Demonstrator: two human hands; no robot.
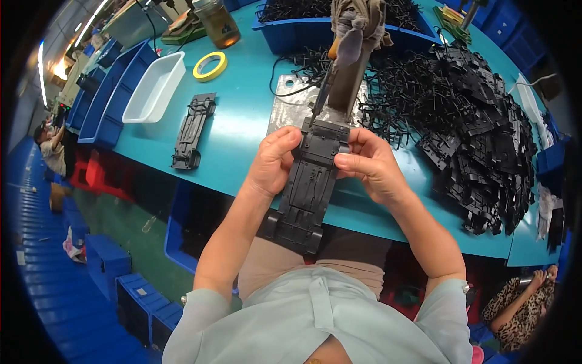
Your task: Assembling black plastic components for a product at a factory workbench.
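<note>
A long black plastic toy-car chassis [308,189] is held out over the table's front edge, tilted with its far end against the bench fixture. My left hand [271,162] is closed on its far left side, thumb and fingers pinching the edge. On the opposite edge, my right hand [377,168] grips it with the thumb on top and fingers partly hidden beneath. Just beyond the far end stands a metal post [348,82] wrapped in cloth [357,27] at the top, with a thin dark rod [321,91] pointing down at the chassis. A shiny metal plate [285,109] lies under the post.
A second black chassis [193,131] lies to the left, near yellow tape [210,67] and a white tray [154,88]. At right are a tangle of small black parts [406,91] and a heap of chassis [485,158]. A blue bin [279,37] stands behind; another person [521,303] sits lower right.
</note>
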